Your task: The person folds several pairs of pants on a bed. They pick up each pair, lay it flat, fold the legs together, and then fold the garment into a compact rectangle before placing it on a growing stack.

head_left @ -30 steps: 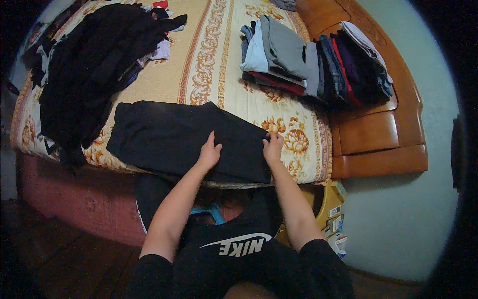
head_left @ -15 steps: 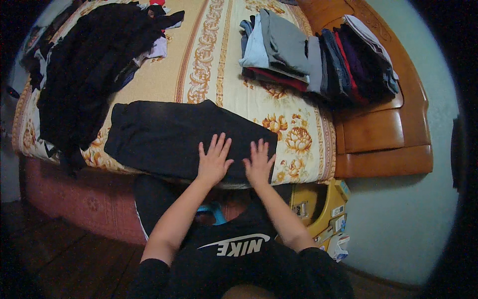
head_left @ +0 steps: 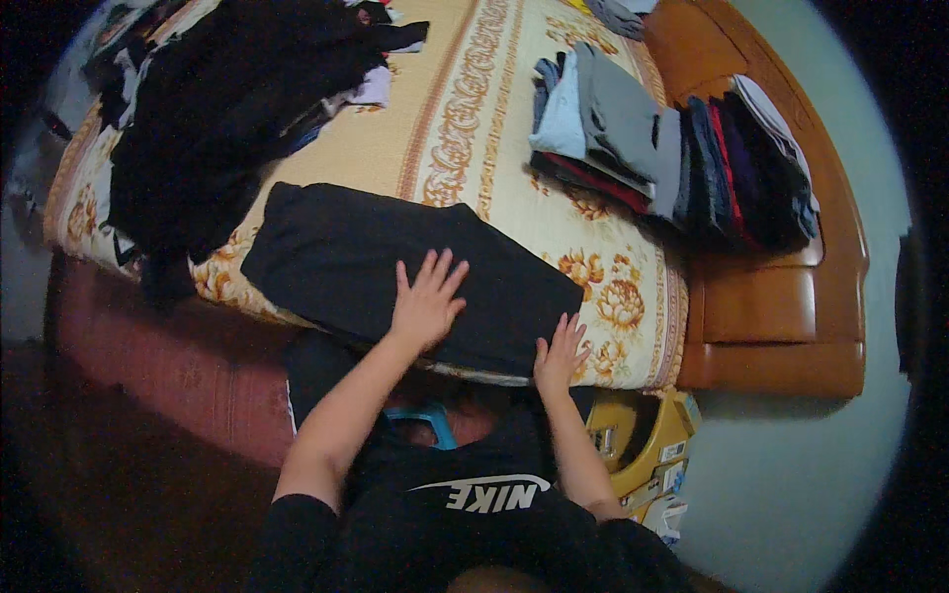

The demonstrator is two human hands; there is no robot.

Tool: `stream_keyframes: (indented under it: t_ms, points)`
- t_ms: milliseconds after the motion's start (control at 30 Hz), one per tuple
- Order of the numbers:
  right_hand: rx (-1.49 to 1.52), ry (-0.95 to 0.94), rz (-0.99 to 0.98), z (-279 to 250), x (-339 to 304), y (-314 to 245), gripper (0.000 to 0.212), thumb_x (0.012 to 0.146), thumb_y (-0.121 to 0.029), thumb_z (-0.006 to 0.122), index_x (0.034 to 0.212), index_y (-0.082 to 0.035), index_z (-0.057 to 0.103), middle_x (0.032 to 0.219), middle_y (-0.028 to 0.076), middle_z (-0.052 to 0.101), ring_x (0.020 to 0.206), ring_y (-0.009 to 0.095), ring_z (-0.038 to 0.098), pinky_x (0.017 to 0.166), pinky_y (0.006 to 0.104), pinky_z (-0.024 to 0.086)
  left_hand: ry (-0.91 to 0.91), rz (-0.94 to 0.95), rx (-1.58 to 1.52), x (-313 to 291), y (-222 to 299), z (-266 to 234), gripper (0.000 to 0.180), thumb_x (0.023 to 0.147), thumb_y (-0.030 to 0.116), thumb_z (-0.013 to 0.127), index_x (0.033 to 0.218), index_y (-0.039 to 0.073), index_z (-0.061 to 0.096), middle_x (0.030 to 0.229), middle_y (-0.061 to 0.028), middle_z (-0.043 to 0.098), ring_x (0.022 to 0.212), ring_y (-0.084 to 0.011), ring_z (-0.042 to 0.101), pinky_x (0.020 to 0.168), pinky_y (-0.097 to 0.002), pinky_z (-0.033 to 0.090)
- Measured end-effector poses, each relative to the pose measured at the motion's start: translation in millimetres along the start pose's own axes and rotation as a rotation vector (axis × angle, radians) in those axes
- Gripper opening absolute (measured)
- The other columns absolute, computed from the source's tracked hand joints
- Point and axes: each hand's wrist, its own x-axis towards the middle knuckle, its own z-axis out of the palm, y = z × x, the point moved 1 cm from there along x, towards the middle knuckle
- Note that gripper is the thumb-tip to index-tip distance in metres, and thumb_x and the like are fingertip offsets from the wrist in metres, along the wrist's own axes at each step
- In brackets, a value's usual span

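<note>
A pair of black pants (head_left: 366,252) lies flat across the near edge of the bed, folded lengthwise, with its wide end to the left and the narrower leg end to the right. My left hand (head_left: 427,304) rests palm down on the middle of the cloth, fingers spread. At the leg end, my right hand (head_left: 560,358) lies over the hem's near corner, fingers stretched out and slightly apart. Neither hand grips the fabric.
A heap of dark clothes (head_left: 222,119) covers the bed's left side. Folded clothes (head_left: 618,128) stand in a row by the wooden headboard (head_left: 771,296). Below the bed are a yellow cabinet (head_left: 652,450) and a blue stool (head_left: 435,420). A floral cover (head_left: 620,301) spreads over the bed.
My right hand has slid right and nearer to me, from the cloth to the hem's corner. My left hand stays on the pants. The whole view has turned somewhat.
</note>
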Motion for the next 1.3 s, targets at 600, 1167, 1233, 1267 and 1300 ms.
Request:
stream_keyframes:
  t_ms: [600, 1167, 1233, 1267, 1300]
  points:
    - [0.25, 0.221, 0.154, 19, 25, 9, 0.074, 0.077, -0.03, 0.061, 0.132, 0.003, 0.023, 0.127, 0.028, 0.034, 0.119, 0.037, 0.033, 0.097, 0.0422, 0.028, 0.26, -0.533, 0.155, -39, -117, -37, 0.062, 0.082, 0.035, 0.052, 0.135, 0.014, 0.028, 0.141, -0.0104, 0.023, 0.13, -0.028, 0.021, 0.099, -0.0616, 0.012]
    - [1.665, -0.281, 0.079, -150, 43, -80, 0.047, 0.081, -0.007, 0.056, 0.123, -0.001, 0.035, 0.1, 0.011, 0.058, 0.088, 0.016, 0.056, 0.077, 0.0286, 0.047, 0.3, 0.125, -0.864, -30, 107, -40, 0.081, 0.063, -0.001, 0.059, 0.134, 0.001, 0.022, 0.136, -0.0203, 0.028, 0.124, -0.0335, 0.032, 0.099, -0.0387, 0.031]
    - [1.62, -0.306, 0.043, -174, 46, -127, 0.055, 0.081, -0.007, 0.057, 0.127, -0.001, 0.029, 0.095, 0.012, 0.059, 0.082, 0.015, 0.057, 0.073, 0.0269, 0.047, 0.463, 0.087, -0.927, -27, 94, -64, 0.078, 0.063, -0.005, 0.057, 0.134, 0.001, 0.024, 0.134, -0.0215, 0.032, 0.122, -0.035, 0.035, 0.098, -0.0382, 0.033]
    - [1.636, -0.409, 0.007, -173, 55, -145, 0.055, 0.08, -0.01, 0.059, 0.127, -0.003, 0.03, 0.087, 0.008, 0.059, 0.071, 0.013, 0.056, 0.065, 0.0241, 0.046, 0.547, 0.071, -0.958, -26, 86, -74, 0.077, 0.063, -0.007, 0.055, 0.133, 0.001, 0.025, 0.132, -0.0221, 0.033, 0.12, -0.0358, 0.037, 0.097, -0.038, 0.034]
    - [1.568, -0.451, -0.023, -171, 61, -164, 0.055, 0.08, -0.013, 0.06, 0.126, -0.006, 0.032, 0.079, 0.004, 0.057, 0.06, 0.008, 0.05, 0.051, 0.0193, 0.039, 0.557, 0.02, -0.979, -27, 74, -83, 0.08, 0.062, -0.008, 0.053, 0.136, 0.002, 0.022, 0.133, -0.0196, 0.035, 0.121, -0.0336, 0.037, 0.1, -0.0347, 0.031]
